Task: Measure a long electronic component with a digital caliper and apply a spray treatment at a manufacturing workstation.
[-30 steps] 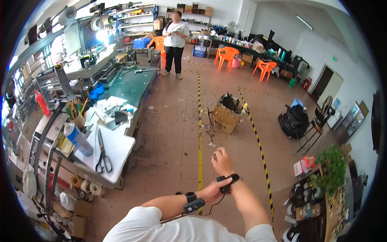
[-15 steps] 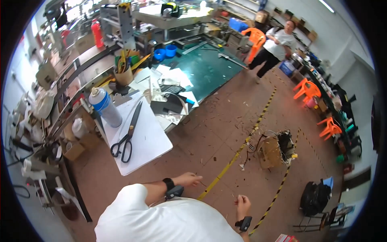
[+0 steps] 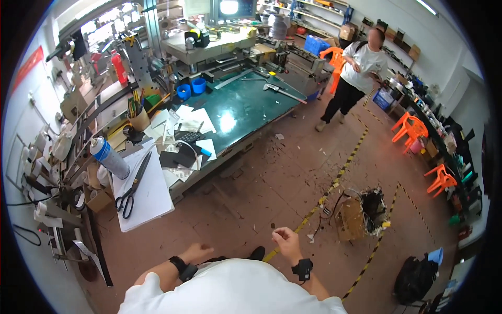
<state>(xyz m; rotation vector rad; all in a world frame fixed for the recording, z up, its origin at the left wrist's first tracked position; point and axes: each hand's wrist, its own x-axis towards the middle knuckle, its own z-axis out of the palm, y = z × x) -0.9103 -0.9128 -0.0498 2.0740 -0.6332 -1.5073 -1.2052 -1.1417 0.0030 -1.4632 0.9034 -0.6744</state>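
Observation:
My left hand (image 3: 197, 253) is held low in front of my body, above the floor, its fingers loosely stretched out and nothing visible in them. My right hand (image 3: 287, 245) is raised over the yellow floor line, thumb and fingertips pinched together. Whatever they may hold is too small to make out. Neither hand touches the bench. Nearest the left hand, black-handled scissors (image 3: 134, 187) lie on a stack of white sheets (image 3: 151, 206), beside a blue and white spray can (image 3: 111, 158).
A green-topped workbench (image 3: 246, 110) carries papers, a caliper (image 3: 282, 92) and blue cups (image 3: 198, 85). On the floor stands a cardboard box (image 3: 351, 219) with scraps. A person (image 3: 361, 70) in a white shirt stands beyond it. Orange chairs (image 3: 410, 129) line the right side, near a black bag (image 3: 415, 279).
The view has shifted, and the bench and scissors sit further left. My right hand has risen and moved inward; my left hand has drawn back lower and leftward. The person has come nearer.

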